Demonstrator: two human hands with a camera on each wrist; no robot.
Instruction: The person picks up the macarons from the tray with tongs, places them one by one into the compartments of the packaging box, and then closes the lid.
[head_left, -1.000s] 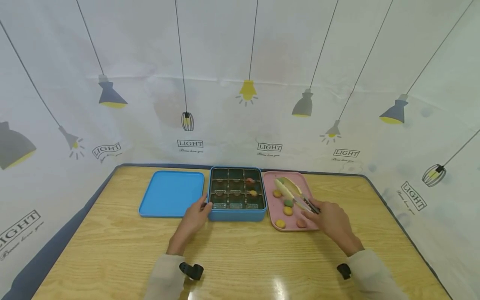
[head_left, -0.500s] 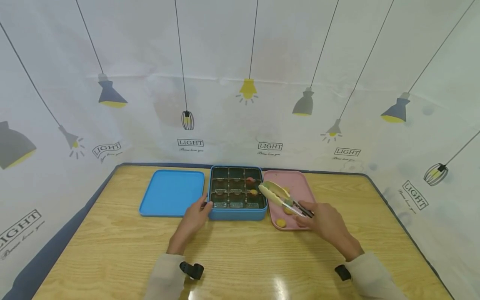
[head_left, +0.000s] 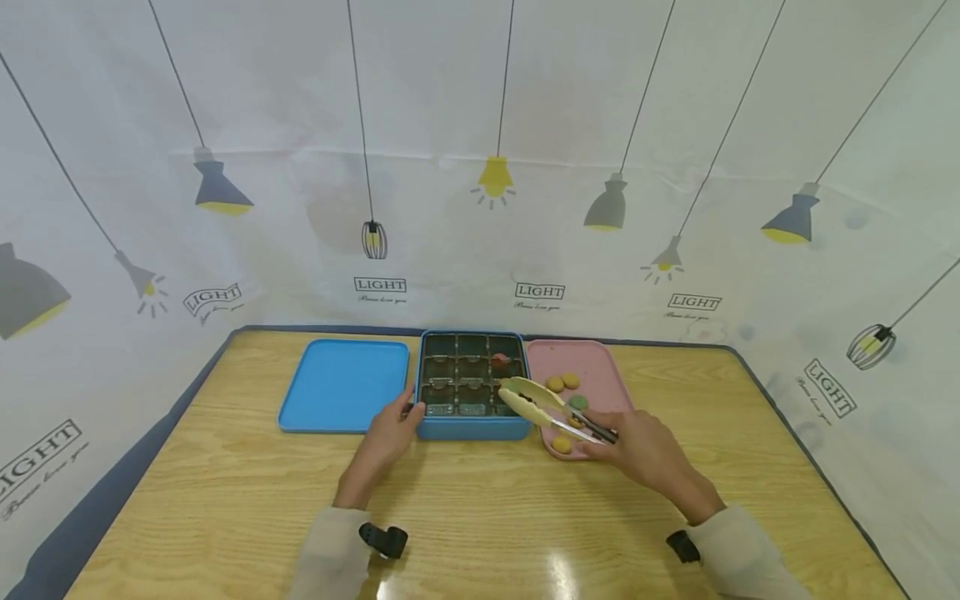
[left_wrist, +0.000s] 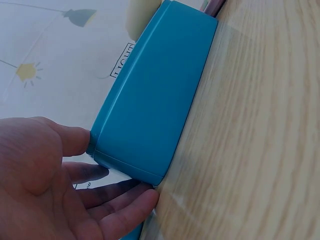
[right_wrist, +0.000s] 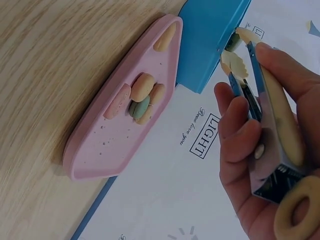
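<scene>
The right hand (head_left: 641, 450) grips metal tongs (head_left: 536, 400) with cream-coloured scalloped tips, held over the right front of the blue box (head_left: 472, 429). Between the tips is a green macaron (right_wrist: 233, 42), seen in the right wrist view. The box has a dark insert divided into several compartments; a red macaron (head_left: 500, 361) sits in one on its right side. The tongs hide the compartment below that. At the box's front left corner, the left hand (head_left: 392, 429) holds on, with its thumb at the rim and its fingers along the side wall (left_wrist: 150, 105).
A pink tray (head_left: 600, 358) right of the box bears several yellow macarons (head_left: 561, 444), a green one (head_left: 577, 402) and a pink one (right_wrist: 117, 101). A blue lid (head_left: 345, 387) lies left of the box. Behind the table hangs a lamp-print cloth (head_left: 450, 250).
The right hand has carried the tongs and green macaron leftward from over the pink tray to over the box's right front compartments. The left hand has stayed at the box corner.
</scene>
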